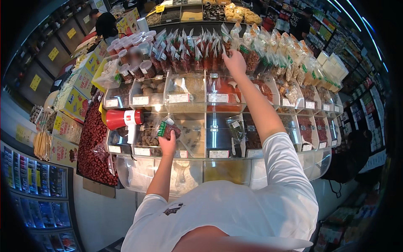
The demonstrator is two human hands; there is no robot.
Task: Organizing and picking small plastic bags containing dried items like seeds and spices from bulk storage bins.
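Note:
My left hand (168,142) grips a clear plastic bag of reddish dried goods (170,128) with a green printed label, above the lower row of clear-lidded bins. My right hand (235,63) reaches to the far row of upright plastic bags, beside the bags of red contents (209,53); its fingertips are at a bag's upper edge, and whether they grip it I cannot tell. Beneath that arm lies a bin of red powder (220,86) with a white scoop. Another small bag of dark green contents (236,129) rests on the lower bins.
A red and white megaphone (124,121) lies on the bins at left, beside a heap of dried red dates (94,145). Lidded plastic tubs (146,67) stand behind. White foam containers (332,66) are stacked at right. Two people (105,25) (300,23) are farther back.

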